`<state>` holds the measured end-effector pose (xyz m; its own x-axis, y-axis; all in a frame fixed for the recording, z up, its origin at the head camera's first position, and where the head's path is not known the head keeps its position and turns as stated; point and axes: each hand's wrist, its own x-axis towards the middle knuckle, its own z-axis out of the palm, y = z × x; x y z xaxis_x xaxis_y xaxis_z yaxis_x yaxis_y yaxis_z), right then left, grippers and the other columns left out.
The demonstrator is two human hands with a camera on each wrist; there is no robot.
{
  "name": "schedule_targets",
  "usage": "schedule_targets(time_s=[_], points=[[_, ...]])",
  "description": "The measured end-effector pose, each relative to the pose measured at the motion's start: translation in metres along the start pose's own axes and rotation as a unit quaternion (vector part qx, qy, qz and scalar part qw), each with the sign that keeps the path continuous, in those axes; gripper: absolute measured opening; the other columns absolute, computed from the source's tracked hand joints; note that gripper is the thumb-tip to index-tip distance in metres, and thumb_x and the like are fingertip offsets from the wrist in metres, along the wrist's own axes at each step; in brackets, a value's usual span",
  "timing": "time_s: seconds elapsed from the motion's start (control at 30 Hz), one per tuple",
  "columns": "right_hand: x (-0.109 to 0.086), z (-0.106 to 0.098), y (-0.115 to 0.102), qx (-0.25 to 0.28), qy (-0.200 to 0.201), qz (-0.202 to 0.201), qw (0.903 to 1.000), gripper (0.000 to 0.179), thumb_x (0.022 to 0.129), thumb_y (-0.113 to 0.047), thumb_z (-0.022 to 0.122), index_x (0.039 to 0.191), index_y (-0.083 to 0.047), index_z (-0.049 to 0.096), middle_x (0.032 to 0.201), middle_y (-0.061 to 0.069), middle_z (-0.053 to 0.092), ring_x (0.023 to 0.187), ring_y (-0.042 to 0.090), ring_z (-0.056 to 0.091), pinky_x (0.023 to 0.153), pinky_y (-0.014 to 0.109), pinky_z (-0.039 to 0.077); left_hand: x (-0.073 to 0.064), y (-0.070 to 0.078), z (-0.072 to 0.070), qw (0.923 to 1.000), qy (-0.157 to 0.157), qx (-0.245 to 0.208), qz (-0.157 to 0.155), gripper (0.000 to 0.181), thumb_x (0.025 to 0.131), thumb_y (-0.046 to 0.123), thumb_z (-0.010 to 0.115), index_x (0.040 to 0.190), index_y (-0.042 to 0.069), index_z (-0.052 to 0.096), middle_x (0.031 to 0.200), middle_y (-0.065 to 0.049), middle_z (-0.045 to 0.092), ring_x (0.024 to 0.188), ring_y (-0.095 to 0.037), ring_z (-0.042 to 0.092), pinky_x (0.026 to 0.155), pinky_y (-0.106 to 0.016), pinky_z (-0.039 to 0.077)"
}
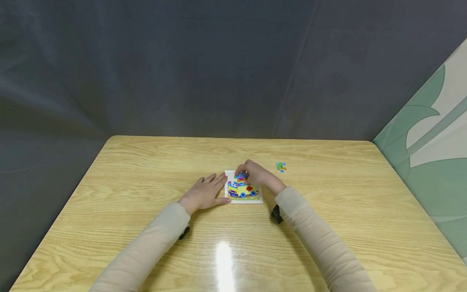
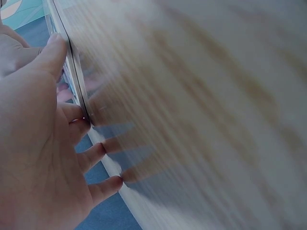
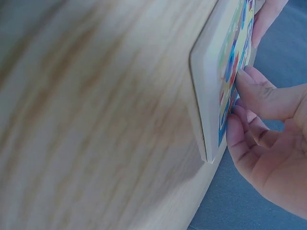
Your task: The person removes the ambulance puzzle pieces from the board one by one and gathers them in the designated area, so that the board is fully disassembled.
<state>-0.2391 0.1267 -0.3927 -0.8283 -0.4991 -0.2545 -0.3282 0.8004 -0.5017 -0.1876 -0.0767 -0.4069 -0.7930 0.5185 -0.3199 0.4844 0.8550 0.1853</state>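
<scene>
A small jigsaw puzzle (image 1: 244, 194) with a white frame and a yellow ambulance picture lies flat on the table. My left hand (image 1: 205, 193) rests at its left side with fingers spread, the thumb on the lower left corner and fingertips by the left edge. Above the puzzle's upper part, my right hand (image 1: 258, 174) has curled fingers and pinches a puzzle piece (image 1: 241, 177), mostly covered by the fingers. In the right wrist view, thumb and fingers of the right hand (image 3: 273, 129) touch the picture surface. White backing shows at the picture's upper left.
A loose green, blue and orange puzzle piece (image 1: 281, 166) lies on the wooden table (image 1: 146, 170) to the right, behind the right wrist. A dark curtain (image 1: 233, 69) hangs beyond the table's far edge. A green and white patterned wall (image 1: 434, 154) stands at the right.
</scene>
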Motion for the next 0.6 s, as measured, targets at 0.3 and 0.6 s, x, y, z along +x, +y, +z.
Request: schedule_targets(time_s=[0.3, 0.6], points=[[0.0002, 0.0003, 0.0007, -0.006, 0.009, -0.006, 0.9999, 0.038, 0.083, 0.012, 0.062, 0.117, -0.003, 0.061, 0.112, 0.016, 0.055, 0.096, 0.025, 0.052, 0.089, 0.036, 0.048, -0.0003, -0.0001, 0.0005, 1.0000, -0.002, 0.000, -0.001, 0.081, 0.094, 0.063, 0.038, 0.155, 0.017, 0.012, 0.163, 0.002, 0.007, 0.150, -0.027, 0.014, 0.120, -0.055, 0.019], [0.0000, 0.0006, 0.0012, 0.006, 0.009, 0.008, 0.9999, 0.035, 0.084, 0.008, 0.065, 0.116, -0.005, 0.058, 0.113, 0.018, 0.053, 0.095, 0.024, 0.049, 0.087, 0.037, 0.048, -0.0003, -0.0005, 0.0004, 1.0000, -0.001, -0.002, 0.002, 0.080, 0.094, 0.062, 0.038, 0.155, 0.017, 0.012, 0.163, 0.002, 0.007, 0.150, -0.028, 0.014, 0.120, -0.055, 0.019]])
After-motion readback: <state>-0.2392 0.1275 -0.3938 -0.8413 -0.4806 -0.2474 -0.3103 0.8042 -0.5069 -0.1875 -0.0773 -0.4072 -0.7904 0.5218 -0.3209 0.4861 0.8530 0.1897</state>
